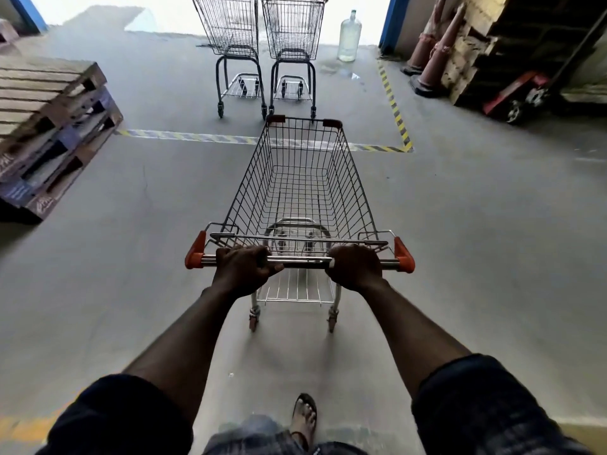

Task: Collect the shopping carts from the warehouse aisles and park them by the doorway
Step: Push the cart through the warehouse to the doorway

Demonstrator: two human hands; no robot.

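Observation:
An empty wire shopping cart (pixel 300 178) with orange corner caps stands right in front of me on the grey floor. My left hand (pixel 244 269) and my right hand (pixel 356 266) both grip its chrome handle bar (pixel 300 261), fingers curled over it. Two more empty carts stand side by side ahead at the bright doorway, the left cart (pixel 230 34) and the right cart (pixel 292 34), facing me. The front of my cart is just short of them, over a yellow-and-black floor stripe (pixel 184 136).
Stacked wooden pallets (pixel 49 126) sit at the left. A large clear water bottle (pixel 349 37) stands right of the parked carts. Traffic cones (pixel 437 50), a loaded pallet and a red pallet jack (pixel 515 93) crowd the right side. Blue door frames (pixel 391 24) flank the opening.

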